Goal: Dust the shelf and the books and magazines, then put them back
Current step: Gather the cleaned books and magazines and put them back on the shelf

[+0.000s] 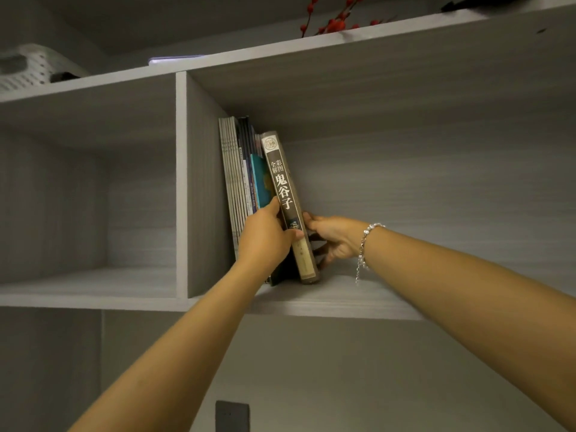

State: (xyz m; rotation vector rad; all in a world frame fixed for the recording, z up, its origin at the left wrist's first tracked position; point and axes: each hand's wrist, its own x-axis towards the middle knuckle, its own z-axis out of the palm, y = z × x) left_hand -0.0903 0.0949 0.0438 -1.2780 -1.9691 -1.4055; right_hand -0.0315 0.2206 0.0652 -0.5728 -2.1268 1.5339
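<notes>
A thick brown book [282,182] with white characters on its spine stands tilted at the right end of a row of thin magazines and books [238,169]. The row leans against the divider [199,188] in the right compartment of the grey shelf [358,294]. My left hand [266,236] grips the brown book's spine from the left, thumb across its front. My right hand [335,238], with a beaded bracelet at the wrist, presses against the book's right side, fingers partly hidden behind it. A dark bookend foot [282,274] shows under the book.
The left compartment [87,275] holds nothing. On top of the shelf sit a white perforated basket [34,68], red berry twigs [333,20] and a dark object [467,3]. A dark wall socket [232,416] is below.
</notes>
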